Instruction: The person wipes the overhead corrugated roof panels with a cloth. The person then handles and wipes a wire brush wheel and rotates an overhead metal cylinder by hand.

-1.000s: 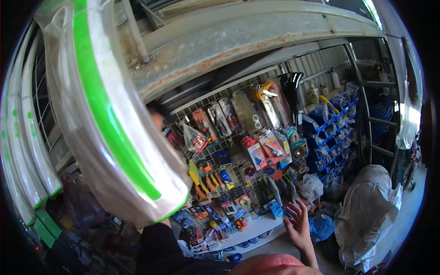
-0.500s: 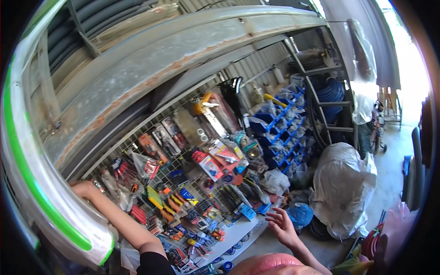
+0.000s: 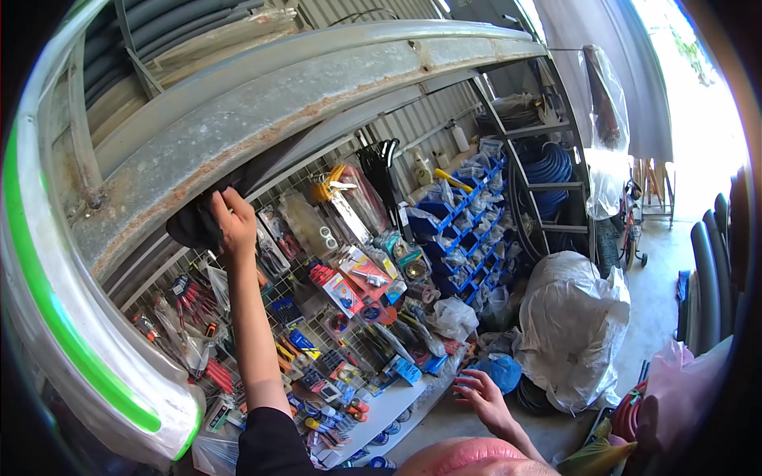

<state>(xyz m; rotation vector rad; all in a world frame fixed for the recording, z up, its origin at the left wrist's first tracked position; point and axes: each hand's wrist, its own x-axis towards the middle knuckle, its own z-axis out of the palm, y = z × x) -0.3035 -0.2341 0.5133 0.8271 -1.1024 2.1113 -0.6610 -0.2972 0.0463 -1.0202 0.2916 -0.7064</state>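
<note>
Left hand [image 3: 236, 226] has risen; grip clamped on black bundle [image 3: 193, 227] beside it, likely light, limp: grasp near edge. Right hand [image 3: 484, 394]: fingers apart.

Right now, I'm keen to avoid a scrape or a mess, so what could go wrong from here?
The left hand, up at the dark item, is close to the metal beam with its rusty lower edge, so a quick pull might scrape the knuckles. The left forearm crosses in front of the hanging packs and might knock some off as it swings.
</note>
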